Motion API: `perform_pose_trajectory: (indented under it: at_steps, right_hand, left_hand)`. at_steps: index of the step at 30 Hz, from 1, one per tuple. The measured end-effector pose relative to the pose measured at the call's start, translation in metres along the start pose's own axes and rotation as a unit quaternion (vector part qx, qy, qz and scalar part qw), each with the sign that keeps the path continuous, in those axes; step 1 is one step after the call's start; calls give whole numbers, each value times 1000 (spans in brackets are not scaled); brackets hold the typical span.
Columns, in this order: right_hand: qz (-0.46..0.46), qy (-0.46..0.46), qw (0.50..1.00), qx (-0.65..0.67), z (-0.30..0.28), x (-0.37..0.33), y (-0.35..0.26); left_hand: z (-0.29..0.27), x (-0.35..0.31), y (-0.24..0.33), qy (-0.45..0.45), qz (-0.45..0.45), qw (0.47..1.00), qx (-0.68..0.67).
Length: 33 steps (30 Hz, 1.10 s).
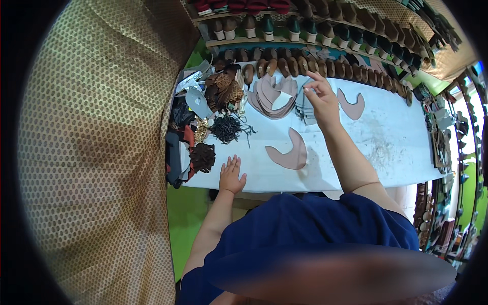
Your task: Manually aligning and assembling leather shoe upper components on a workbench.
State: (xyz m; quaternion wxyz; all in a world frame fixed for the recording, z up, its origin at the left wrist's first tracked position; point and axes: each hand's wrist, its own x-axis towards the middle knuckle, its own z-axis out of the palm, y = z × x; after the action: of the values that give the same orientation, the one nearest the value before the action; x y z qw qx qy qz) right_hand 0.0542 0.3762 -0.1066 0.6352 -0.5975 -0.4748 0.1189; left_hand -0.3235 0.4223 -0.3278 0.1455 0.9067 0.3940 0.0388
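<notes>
A tabletop seen from above, with the wearer's 2 bare hands over it. Near the middle of the frame, a mauve-grey crescent-shaped cutout (pixel 298 158) lies flat; its open side faces upper left, 1 arm pointing left and the other up, so a line from tip to tip slants from lower left to upper right. Above it is a fanned stack of similar cutouts (pixel 263 101), open side upward; a separate crescent (pixel 352 111) at upper right also opens upward. The right hand (pixel 322 95) is raised in front of darker layered pieces (pixel 305 114), its fingers partly bent; whether they pinch anything, I cannot tell. The left hand (pixel 232 176) lies palm down at the lower left of the table, fingers nearly together, thumb apart. The table (pixel 396 157) has a white covering, smudged dark toward the right. Dark cord (pixel 226 128) and brown scraps (pixel 203 157) crowd its left end. Brown shoes (pixel 333 68) line the far edge beneath shelves of heeled shoes (pixel 268 28). A gold patterned curtain (pixel 101 152) fills the frame's left side.
</notes>
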Motion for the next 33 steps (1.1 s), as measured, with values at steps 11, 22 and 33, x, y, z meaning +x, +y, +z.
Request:
perform_pose_trajectory:
  at_steps: [11, 22, 33]
  right_hand:
    - [101, 14, 980, 173, -46, -41, -39]
    - [110, -14, 974, 198, -47, -63, -75]
    - [33, -37, 988, -147, -74, -91, -28]
  left_hand:
    - [-13, 36, 71, 71, -24, 993, -94]
    - [-27, 55, 132, -34, 41, 998, -42]
    - [8, 22, 78, -92, -75, 993, -3]
